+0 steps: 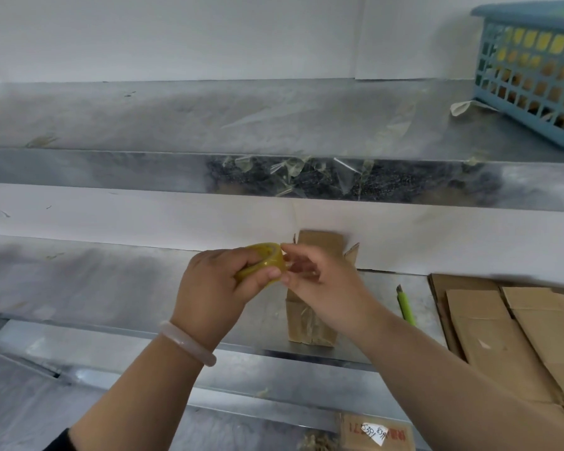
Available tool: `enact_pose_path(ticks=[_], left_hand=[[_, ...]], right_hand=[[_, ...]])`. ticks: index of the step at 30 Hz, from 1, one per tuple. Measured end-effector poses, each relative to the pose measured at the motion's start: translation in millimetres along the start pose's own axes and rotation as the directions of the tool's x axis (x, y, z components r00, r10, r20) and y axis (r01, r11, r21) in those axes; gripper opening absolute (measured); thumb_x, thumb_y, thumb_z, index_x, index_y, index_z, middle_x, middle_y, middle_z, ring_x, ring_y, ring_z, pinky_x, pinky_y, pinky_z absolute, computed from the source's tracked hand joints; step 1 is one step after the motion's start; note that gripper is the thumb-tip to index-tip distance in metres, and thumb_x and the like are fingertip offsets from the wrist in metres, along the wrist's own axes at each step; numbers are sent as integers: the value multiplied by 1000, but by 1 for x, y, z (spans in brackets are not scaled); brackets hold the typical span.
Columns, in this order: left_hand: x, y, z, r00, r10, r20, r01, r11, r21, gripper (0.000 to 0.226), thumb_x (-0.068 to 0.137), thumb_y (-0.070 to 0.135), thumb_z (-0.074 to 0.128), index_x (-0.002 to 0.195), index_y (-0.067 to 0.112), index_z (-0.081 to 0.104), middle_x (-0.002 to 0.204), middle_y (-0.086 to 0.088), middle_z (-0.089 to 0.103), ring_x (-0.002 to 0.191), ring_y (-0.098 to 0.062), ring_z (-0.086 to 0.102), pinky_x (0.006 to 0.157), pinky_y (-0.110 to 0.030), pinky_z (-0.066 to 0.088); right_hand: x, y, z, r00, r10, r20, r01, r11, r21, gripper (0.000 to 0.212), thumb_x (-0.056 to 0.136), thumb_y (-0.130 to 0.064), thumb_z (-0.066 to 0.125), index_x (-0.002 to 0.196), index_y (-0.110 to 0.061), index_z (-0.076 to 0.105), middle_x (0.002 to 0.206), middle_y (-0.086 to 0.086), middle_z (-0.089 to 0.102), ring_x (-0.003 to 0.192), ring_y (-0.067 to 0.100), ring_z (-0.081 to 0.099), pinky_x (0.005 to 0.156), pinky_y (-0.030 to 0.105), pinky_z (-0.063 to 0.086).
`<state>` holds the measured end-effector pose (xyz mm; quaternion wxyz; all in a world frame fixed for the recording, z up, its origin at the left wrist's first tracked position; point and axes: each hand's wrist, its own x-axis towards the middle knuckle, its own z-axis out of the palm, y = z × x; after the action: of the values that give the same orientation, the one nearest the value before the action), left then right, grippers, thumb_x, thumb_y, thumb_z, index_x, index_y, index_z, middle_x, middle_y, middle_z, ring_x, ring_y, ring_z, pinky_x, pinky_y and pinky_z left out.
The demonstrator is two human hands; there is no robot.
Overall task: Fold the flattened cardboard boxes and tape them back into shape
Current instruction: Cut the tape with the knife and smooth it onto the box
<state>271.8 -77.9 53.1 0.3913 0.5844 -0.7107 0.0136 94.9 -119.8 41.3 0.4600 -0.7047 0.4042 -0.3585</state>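
Observation:
My left hand point(220, 283) grips a yellowish roll of clear tape point(266, 255) above the steel shelf. My right hand point(319, 278) is at the roll's right edge, its fingertips pinching at the tape end there. Behind and below both hands stands a small folded cardboard box point(310, 323) with its top flaps up against the white wall. A stack of flattened cardboard boxes point(508, 336) lies on the shelf to the right.
A green utility knife point(405, 305) lies between the box and the flat stack. On the upper shelf point(209, 125) a blue plastic basket point(534, 70) sits at the far right; loose tape strips hang from the shelf's front edge. A labelled carton point(376, 432) lies below.

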Motion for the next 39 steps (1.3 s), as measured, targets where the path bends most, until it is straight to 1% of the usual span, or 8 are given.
enact_pose_path(ticks=[4,8,13,19,25,29,34,39], left_hand=[[-4,0,0,1000,20,24,-20,1000,8,47,82,61,52,85,20,74,67,11,66,60,1,45,63,-8,32],[-4,-3,1,996,-4,92,-1,999,53,50,81,64,48,84,21,72,64,13,62,57,-5,50,59,-13,34],[-13,-12,-6,964,-60,257,129,957,-259,20,83,55,52,87,40,64,81,14,64,80,-10,60,69,-15,43],[-14,-20,-9,975,-57,217,96,980,-173,31,82,59,50,72,31,59,71,10,57,69,-11,54,58,-19,39],[-14,-23,-7,975,-91,204,55,983,175,51,76,75,39,73,30,62,61,13,55,57,-5,52,51,-18,33],[-13,-21,2,991,18,135,-65,932,357,61,79,76,35,70,25,68,55,9,58,48,-13,53,52,-22,37],[-19,-38,7,965,70,254,-95,991,89,51,88,62,39,81,21,68,71,11,63,70,-14,59,88,-36,47],[-29,-45,16,970,76,232,-125,970,207,63,83,73,36,82,22,73,66,11,62,64,-13,59,70,-29,46]], right_hand=[[1,2,-9,998,17,-60,-23,994,-111,10,82,-35,76,88,-38,68,87,-30,66,81,-9,61,65,4,43],[0,5,-12,997,59,-52,-67,984,-164,9,85,-34,73,79,-33,66,78,-24,66,70,-6,60,58,6,42],[1,9,-29,977,166,-132,-179,979,-95,10,87,-31,70,81,-28,64,83,-11,73,78,5,68,73,25,53],[-7,12,-31,968,228,-102,-228,974,13,6,91,-26,68,88,-22,64,82,-9,76,78,11,71,71,26,55],[-17,13,-35,954,284,-92,-256,937,238,6,93,-11,64,92,-6,61,82,3,76,81,17,74,75,32,60],[-26,18,-36,935,330,-128,-278,910,308,6,93,-4,62,90,-1,59,80,7,75,78,19,74,69,30,61],[-35,29,-49,904,376,-204,-291,891,349,10,93,-2,62,85,-3,57,77,10,75,74,22,74,68,32,61],[-46,43,-52,887,419,-194,-353,886,300,8,90,-7,67,87,-3,61,78,9,75,76,22,74,71,35,60]])
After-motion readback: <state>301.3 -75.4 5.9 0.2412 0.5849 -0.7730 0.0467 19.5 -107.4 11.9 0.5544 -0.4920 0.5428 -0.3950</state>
